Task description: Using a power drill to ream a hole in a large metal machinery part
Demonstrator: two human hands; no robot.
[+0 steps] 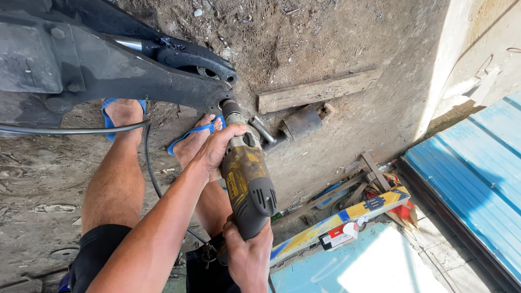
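The left hand [217,149] wraps the front barrel of the worn yellow power drill [247,182], steadying it. The right hand [248,255] clenches its rear grip, pushing the nose squarely into the black metal arm [125,70].

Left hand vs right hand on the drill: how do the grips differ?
The left hand wraps the front of the drill, near the black metal arm; the right hand grips the rear handle, closer to the body. The left forearm stretches out long; the right shows only the fist. Both are bare and closed on the drill.
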